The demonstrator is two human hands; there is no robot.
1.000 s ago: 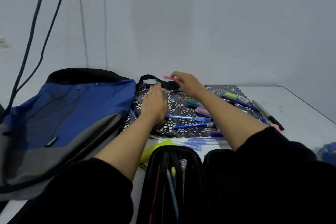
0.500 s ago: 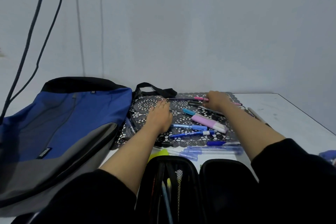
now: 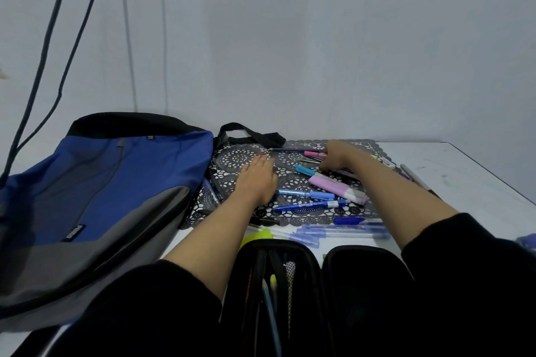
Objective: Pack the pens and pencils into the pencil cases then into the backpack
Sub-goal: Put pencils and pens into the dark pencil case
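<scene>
White table (image 3: 478, 171): blue-and-grey fabric backpack (image 3: 116, 197), left; black lace-patterned mat (image 3: 240, 158), centre back; open black pencil case (image 3: 362, 284), near edge; clear-barrelled blue pens (image 3: 342, 230) between mat and case.

Blue-grey backpack (image 3: 101, 188); black-white lace-pattern mat (image 3: 240, 158); lilac highlighter (image 3: 336, 188); black pencil case (image 3: 278, 293).

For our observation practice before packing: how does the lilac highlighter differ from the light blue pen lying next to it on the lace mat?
The lilac highlighter is thick; the light blue pen is slim. The highlighter has a pale end; the pen is blue throughout. The highlighter slants more than the pen. Both lie loose on the black lace mat.
</scene>
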